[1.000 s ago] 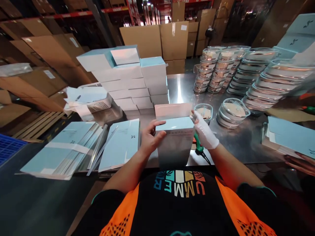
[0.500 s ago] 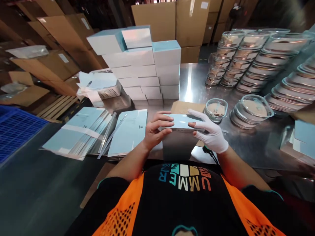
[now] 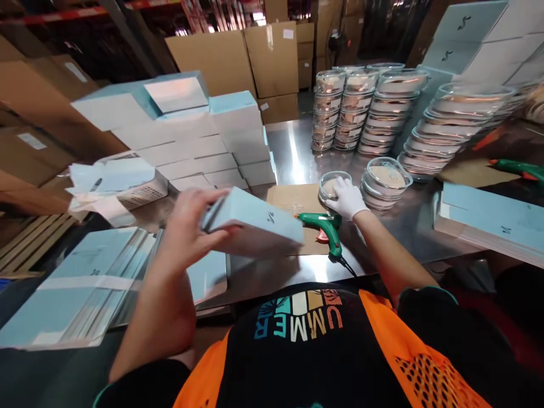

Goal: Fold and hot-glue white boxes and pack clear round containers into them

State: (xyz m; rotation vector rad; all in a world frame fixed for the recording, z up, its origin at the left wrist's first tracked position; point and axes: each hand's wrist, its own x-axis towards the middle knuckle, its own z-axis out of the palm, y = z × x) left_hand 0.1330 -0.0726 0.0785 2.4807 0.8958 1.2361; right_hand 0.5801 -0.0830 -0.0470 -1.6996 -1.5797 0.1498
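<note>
My left hand (image 3: pixel 187 232), bare, grips a light-blue cardboard box (image 3: pixel 261 218) by its left end. The box is tilted and raised over the metal table, its near side in shadow. My right hand (image 3: pixel 348 198), in a white glove with some fingertips uncovered in the earlier frame, has its fingers over a small round glass container (image 3: pixel 327 184). That container stands at the far right of a brown cardboard sheet (image 3: pixel 283 198). Between the hands lies a green hot glue gun (image 3: pixel 329 226) with a red trigger, its nozzle beside the box.
White and pale-blue boxes (image 3: pixel 187 141) are piled at the back left. Tall stacks of glass containers (image 3: pixel 365 107) stand behind my right hand, with a shorter stack (image 3: pixel 385 184) beside it. Flat blue cartons (image 3: pixel 76 283) lie at left, more (image 3: pixel 501 215) at right.
The hands have parted: my left hand has carried the box leftward and tilted it, while my right hand has let go of it and reached to the glass container. The view has turned right.
</note>
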